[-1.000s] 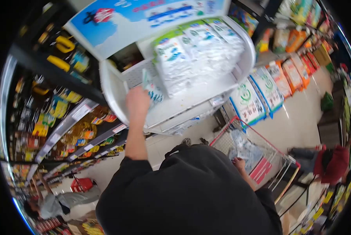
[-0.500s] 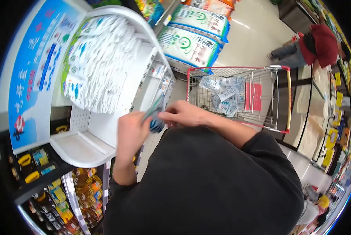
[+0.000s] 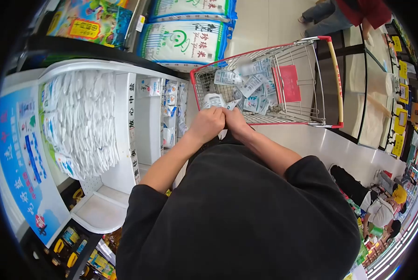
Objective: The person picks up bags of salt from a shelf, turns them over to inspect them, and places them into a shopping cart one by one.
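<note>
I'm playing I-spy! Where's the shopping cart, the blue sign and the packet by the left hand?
Shopping cart [image 3: 289,84]: head view, on its red panel.
Blue sign [image 3: 31,163]: head view, on its face.
Packet [image 3: 213,100]: head view, on its exposed part.

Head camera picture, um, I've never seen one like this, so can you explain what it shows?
There's no machine here, just a person's two bare hands. A camera worn on the head looks forward and down, so the wearer's black shirt fills the lower middle. The left hand and right hand meet at the near side of a shopping cart, gripping white packaging; whether it's one packet or two is hard to tell. Small packets lie inside the cart. On the left, a white display stand holds stacked white packets.
</note>
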Available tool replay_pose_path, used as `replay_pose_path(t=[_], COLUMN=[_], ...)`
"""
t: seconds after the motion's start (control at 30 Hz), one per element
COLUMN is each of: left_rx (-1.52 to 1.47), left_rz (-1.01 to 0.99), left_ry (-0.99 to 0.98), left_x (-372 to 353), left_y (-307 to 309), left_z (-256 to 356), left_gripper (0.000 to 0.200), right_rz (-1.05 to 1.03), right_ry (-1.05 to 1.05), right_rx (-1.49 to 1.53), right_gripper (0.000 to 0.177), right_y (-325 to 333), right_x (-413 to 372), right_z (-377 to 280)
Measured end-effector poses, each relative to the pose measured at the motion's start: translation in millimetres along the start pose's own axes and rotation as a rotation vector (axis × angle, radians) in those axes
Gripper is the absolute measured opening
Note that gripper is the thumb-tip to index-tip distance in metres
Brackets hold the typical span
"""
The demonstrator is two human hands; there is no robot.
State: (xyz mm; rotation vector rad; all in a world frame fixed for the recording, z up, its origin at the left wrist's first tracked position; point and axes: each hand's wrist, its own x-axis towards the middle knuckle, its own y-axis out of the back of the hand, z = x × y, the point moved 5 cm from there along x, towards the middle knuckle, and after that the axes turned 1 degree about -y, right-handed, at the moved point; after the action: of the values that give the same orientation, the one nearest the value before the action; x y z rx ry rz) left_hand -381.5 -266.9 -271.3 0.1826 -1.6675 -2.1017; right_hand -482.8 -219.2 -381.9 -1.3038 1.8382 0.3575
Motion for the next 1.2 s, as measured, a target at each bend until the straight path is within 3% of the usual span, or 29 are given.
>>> replay_pose_path(t=[0.07, 0.13, 0.2, 0.23, 0.27, 0.3, 0.33, 0.37, 0.43, 0.47, 0.53, 0.6, 0.67, 0.73, 0.77, 0.8, 0.83, 0.87, 0.93, 1.0, 1.03, 1.07, 1.2], left_rx=[-0.041, -0.109, -0.153, -0.192, -0.194, -0.266, -0.337, -0.31, -0.276, -0.271, -0.276, -0.277, -0.412, -0.429, -0.414, -0.393, -0.335, -0.245, -0.182, 0.007, 0.102, 0.195, 0.723], left_rz=[-0.063, -0.141, -0.179, -0.205, -0.214, -0.26, -0.304, -0.345, -0.392, -0.401, -0.508, -0.616, -0.449, -0.326, -0.276, -0.153, -0.057, 0.047, 0.158, 0.571, 0.656, 0.735, 0.961], left_ry=[-0.009, 0.057, 0.112, 0.166, 0.172, 0.318, 0.463, 0.522, 0.629, 0.678, 0.766, 0.852, 0.924, 0.989, 1.007, 1.014, 1.046, 1.023, 1.079, 0.992, 0.989, 0.981, 1.017], left_x=[3, 4, -9, -19, -32, -50, -71, -95, -148, -169, -203, -221, -229, -233, -235, -241, -237, -236, -238, -244, -247, -255, -301], left_y=[-40, -67, -77, -80, -82, -87, -93, -96, -100, -99, -93, -91, -74, -57, -48, -39, -18, 5, 56, 107, 137, 170, 275], left_z=[-5, -10, -11, -14, -14, -20, -25, -27, -27, -23, -12, -8, 1, -4, -11, -20, -27, -35, -47, -54, -56, -57, -54], left_gripper=[0.01, 0.017, 0.022, 0.028, 0.028, 0.028, 0.027, 0.029, 0.03, 0.03, 0.028, 0.027, 0.025, 0.023, 0.021, 0.02, 0.019, 0.018, 0.014, 0.009, 0.012, 0.016, 0.04], right_rz=[0.022, 0.07, -0.006, -0.013, -0.182, -0.358, -0.364, -0.481, -0.5, -0.4, 0.128, 0.495, 0.388, 0.261, 0.271, 0.064, 0.09, 0.114, 0.065, 0.005, -0.008, 0.016, -0.021], right_ry=[-0.014, -0.079, 0.064, 0.06, 0.2, 0.347, 0.343, 0.28, 0.186, 0.153, 0.09, 0.245, 0.513, 0.373, 0.533, 1.026, 0.63, 0.148, 0.169, 0.104, 0.069, 0.055, 0.024], right_rx=[-0.277, -0.314, -1.064, -1.06, -1.262, -1.455, -1.452, -1.425, -1.523, -1.647, -1.388, -1.215, -1.565, -1.597, -1.352, -1.74, -1.559, -1.1, -0.591, -0.573, -0.435, -0.425, -0.47], right_gripper=[0.043, 0.042, 0.039, 0.039, 0.041, 0.042, 0.042, 0.042, 0.038, 0.034, 0.029, 0.029, 0.024, 0.024, 0.026, 0.025, 0.027, 0.025, 0.022, 0.023, 0.023, 0.037, 0.034], right_y=[34, 52, 68, 82, 90, 93, 102, 107, 110, 112, 139, 156, 181, 187, 190, 210, 193, 185, 179, 182, 179, 168, 129], right_x=[45, 62, 98, 130, 166, 194, 218, 238, 260, 265, 274, 268, 300, 287, 278, 320, 286, 260, 221, 208, 194, 166, 108], right_z=[29, 24, 21, 34, 57, 71, 70, 74, 55, 36, 8, -23, -12, -27, -25, 12, -7, -15, 1, 25, 35, 34, 41])
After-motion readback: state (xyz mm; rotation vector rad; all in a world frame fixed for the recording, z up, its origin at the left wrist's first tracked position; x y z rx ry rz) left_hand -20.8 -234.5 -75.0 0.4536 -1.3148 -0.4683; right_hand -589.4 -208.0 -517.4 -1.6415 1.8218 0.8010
